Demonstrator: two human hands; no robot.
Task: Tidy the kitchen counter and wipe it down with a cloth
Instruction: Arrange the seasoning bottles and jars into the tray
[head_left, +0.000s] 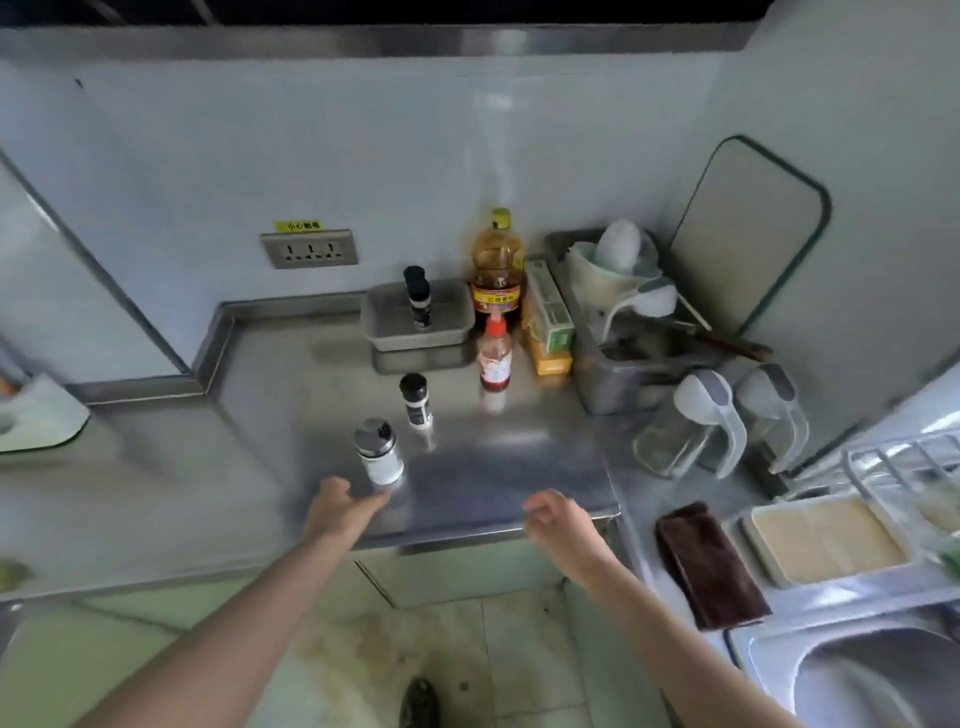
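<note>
Head view, blurry: we reach both bare hands over the steel counter (519, 457) at lower centre. Our left hand (340, 506) is open, fingertips just below the shaker (379, 454) with the metal cap; contact is unclear. Our right hand (558, 519) hovers loosely curled at the counter's front edge, holding nothing. Above the shaker stands a black-capped jar (416, 401), right of it a red-capped bottle (494, 359). At centre a grey tray (441, 332) holds a dark grinder (418, 296), with an oil bottle (497, 267) just right of it against the wall. A brown cloth (709, 564) lies folded at lower right, left of the sink (872, 675).
</note>
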